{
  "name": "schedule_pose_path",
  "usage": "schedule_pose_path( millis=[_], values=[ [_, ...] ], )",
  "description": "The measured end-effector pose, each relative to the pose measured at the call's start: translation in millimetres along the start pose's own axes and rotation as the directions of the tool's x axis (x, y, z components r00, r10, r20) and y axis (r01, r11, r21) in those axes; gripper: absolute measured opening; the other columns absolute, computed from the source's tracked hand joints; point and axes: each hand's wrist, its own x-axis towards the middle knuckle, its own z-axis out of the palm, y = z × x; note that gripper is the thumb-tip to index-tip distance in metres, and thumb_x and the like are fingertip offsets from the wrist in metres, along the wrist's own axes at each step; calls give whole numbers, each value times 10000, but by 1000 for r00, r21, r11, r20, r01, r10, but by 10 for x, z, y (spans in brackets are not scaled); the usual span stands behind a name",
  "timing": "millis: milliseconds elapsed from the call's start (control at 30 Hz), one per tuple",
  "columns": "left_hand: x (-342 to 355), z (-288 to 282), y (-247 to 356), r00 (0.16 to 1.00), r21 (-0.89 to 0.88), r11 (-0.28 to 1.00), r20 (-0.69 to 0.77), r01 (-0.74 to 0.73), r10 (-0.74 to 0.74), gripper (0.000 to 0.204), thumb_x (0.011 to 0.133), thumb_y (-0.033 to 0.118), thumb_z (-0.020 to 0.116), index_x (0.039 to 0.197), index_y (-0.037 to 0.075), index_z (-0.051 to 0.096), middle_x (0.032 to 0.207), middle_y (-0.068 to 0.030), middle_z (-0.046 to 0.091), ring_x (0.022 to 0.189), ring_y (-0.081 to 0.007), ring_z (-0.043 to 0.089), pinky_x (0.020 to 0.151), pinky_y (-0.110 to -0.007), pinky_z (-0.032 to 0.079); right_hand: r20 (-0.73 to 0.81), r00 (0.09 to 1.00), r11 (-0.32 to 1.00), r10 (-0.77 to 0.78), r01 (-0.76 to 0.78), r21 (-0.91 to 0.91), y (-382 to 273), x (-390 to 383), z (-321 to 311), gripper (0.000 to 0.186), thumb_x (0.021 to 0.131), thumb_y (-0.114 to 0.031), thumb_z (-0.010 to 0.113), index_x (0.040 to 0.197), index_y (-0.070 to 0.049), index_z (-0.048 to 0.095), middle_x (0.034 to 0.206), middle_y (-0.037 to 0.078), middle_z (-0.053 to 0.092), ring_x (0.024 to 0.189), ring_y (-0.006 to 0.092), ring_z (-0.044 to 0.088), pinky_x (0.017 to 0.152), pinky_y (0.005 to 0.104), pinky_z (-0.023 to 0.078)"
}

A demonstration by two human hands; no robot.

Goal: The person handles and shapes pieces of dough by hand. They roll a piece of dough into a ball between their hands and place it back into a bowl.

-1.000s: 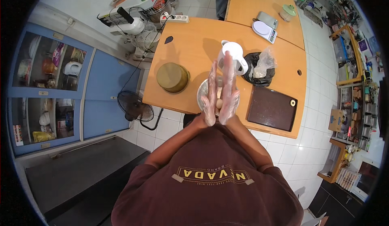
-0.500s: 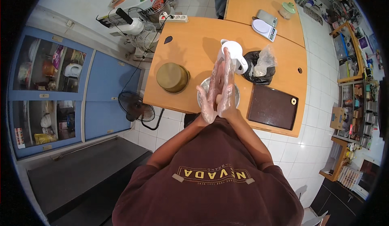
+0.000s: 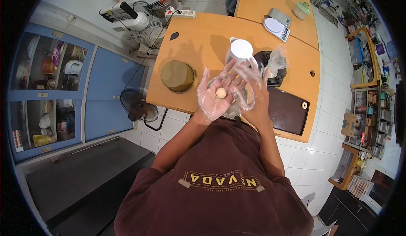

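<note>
A small round pale dough ball (image 3: pixel 220 93) rests on the upturned palm of my left hand (image 3: pixel 209 102), whose fingers are stretched out and dusted with white flour. Beside it my right hand (image 3: pixel 259 98), also floury, has its fingers spread and partly smeared by motion, with nothing seen in it. Under both hands, a metal bowl (image 3: pixel 231 113) shows only in part. A white jug (image 3: pixel 241 49) stands just beyond my fingertips. To the right, a dark baking tray (image 3: pixel 287 115) carries one small pale dough ring (image 3: pixel 304 105) near its right edge.
An upturned-looking gold-brown pot (image 3: pixel 177 76) stands on the left of the wooden table (image 3: pixel 203 33). A black plastic bag (image 3: pixel 277 80) with a clear bag lies behind the tray. Farther back are a kitchen scale (image 3: pixel 277 27), a lidded jar (image 3: pixel 301 10) and a power strip (image 3: pixel 181 13).
My palms were pressed together upright around the ball. They have parted, the left turning palm up with the ball on it and the right moving off to the right.
</note>
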Motion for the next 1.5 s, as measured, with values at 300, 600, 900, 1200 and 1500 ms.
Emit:
schedule_pose_path(
  millis=[300,600,900,1200,1500],
  values=[
    [5,-34,-23,996,173,982,-47,-70,79,849,1065,659,200,1642,38,233,1673,-198,299,1558,-337,267,1275,-490,246,107,994,1000,9,-10,10,67,-257,188,448,784,-108,819,1214,-40,715,1318,200,671,1282,416,601,1162,558,357],
    [7,-94,23,998,169,984,-8,-60,62,845,1061,673,166,1643,69,258,1677,-143,319,1568,-281,260,1278,-458,232,130,990,970,52,-81,229,-73,-228,253,355,828,-113,814,1173,-71,742,1300,136,700,1279,329,627,1239,590,201],
    [-26,-129,87,997,84,993,-3,-81,82,846,1068,647,223,1638,23,229,1680,-219,270,1560,-344,259,1272,-479,257,93,995,997,-42,35,74,98,-231,237,436,763,-41,788,1192,-53,711,1266,174,670,1263,415,590,1184,572,326],
    [-41,-113,83,987,151,978,-49,-144,153,852,1062,653,264,1632,20,247,1676,-200,287,1558,-334,264,1264,-481,272,123,992,998,19,-26,50,77,-229,257,449,773,-60,812,1204,-20,692,1282,203,661,1220,436,611,1083,524,449],
    [-68,-65,94,997,70,995,-1,-77,77,867,1054,673,243,1639,33,237,1696,-179,250,1570,-319,236,1288,-492,214,175,984,999,-17,9,45,-20,-240,272,439,809,-136,837,1228,-93,714,1364,153,634,1429,396,472,1215,611,248]
  ],
)
